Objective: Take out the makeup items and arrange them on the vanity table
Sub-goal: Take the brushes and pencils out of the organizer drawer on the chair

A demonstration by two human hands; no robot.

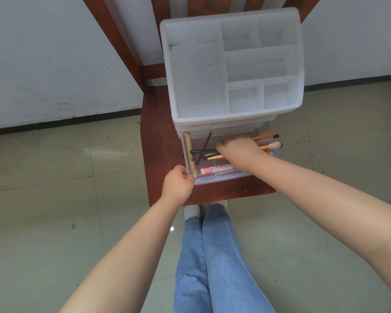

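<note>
A white plastic organizer (231, 68) with several bare top compartments stands on a red-brown wooden chair (158, 141). Its clear bottom drawer (221, 178) is pulled out toward me. Inside lie a gold tube (187, 152), a pink and beige tube (215, 170), thin black pencils (204, 143) and yellow-handled makeup brushes (270, 144). My left hand (177, 184) grips the drawer's front left corner. My right hand (237, 150) reaches into the drawer, fingers curled round the bundle of brushes and pencils.
The chair's back slats (120, 41) rise behind the organizer against a white wall. Pale floor tiles (54, 199) surround the chair. My legs in blue jeans (212, 256) and white shoes stand just in front of the seat edge.
</note>
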